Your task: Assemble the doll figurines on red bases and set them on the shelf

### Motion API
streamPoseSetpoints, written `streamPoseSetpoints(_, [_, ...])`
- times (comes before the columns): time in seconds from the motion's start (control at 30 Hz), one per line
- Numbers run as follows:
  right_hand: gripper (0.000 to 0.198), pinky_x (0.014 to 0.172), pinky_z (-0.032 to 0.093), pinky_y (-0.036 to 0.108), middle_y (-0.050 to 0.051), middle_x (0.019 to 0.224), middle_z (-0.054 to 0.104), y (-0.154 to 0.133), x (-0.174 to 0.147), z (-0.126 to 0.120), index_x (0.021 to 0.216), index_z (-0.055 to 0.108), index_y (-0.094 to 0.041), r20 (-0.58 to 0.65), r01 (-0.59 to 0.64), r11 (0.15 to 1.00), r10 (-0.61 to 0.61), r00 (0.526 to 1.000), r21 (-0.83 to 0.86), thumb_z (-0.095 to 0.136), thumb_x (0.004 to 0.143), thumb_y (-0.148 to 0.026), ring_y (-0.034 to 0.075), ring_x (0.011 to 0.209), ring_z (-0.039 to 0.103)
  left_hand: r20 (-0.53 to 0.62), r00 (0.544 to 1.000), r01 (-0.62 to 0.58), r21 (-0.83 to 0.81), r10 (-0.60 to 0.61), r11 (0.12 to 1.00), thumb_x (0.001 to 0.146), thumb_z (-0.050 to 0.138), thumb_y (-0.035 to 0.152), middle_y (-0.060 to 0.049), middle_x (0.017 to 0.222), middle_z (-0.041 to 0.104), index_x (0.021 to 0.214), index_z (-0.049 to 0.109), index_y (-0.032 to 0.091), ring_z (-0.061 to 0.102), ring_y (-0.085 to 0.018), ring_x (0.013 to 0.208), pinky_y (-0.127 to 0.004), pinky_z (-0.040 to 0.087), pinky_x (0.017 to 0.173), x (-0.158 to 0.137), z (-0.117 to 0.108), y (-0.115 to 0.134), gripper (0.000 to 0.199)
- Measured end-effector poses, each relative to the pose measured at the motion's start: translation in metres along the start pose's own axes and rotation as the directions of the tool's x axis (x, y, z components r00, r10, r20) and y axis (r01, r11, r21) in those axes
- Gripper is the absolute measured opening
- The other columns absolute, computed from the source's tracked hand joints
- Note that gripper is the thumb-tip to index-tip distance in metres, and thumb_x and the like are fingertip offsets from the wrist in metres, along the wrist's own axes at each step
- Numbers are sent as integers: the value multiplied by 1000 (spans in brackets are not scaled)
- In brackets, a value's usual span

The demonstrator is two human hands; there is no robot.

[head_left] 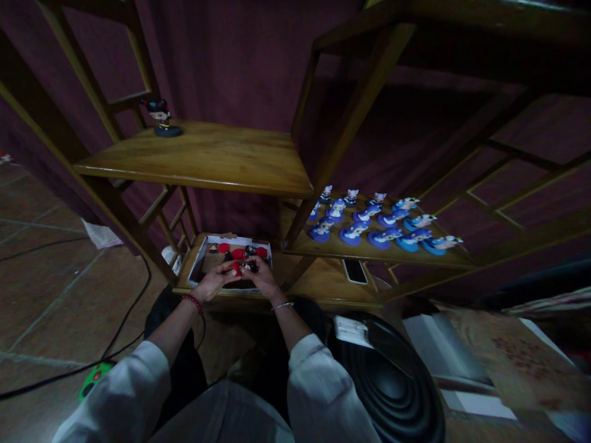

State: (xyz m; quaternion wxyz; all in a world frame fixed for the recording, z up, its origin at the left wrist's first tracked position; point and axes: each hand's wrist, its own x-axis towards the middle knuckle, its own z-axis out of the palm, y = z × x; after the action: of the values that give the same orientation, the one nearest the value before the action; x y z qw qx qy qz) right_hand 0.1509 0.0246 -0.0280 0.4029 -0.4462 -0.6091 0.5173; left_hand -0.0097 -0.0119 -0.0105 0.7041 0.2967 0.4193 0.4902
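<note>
Both my left hand (216,278) and my right hand (263,275) are closed around one small figurine (248,267) with dark hair and a red base. I hold it low over the near side of a shallow white box (203,253) on the bottom shelf. Inside that box lie several more figurines (250,251) and round red bases (224,248). My fingers cover part of the held figurine. On the upper left shelf board stands a single dark-haired figurine (161,117) on a dark base.
Rows of purple- and blue-based figurines (355,231) stand on the right shelf (332,252). Below it lies a phone (354,271). A ribbed black round object (388,381) and cardboard (508,351) are at lower right. Cables (129,320) and a green object (96,378) lie left.
</note>
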Motion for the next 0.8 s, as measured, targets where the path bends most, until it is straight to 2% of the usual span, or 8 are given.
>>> streamPoseSetpoints(0.8, [24,68,42,25,-3,76,57,-5,-1,0,84,52,-21,6,14,999,-14,1000,-36,62,65,-31,13,70,52,-6,1000,-12,12,12,1000,59,75,16,-7,91,67,97,64,13,60,-20,92,-43,41,94,3,-2,-4,40])
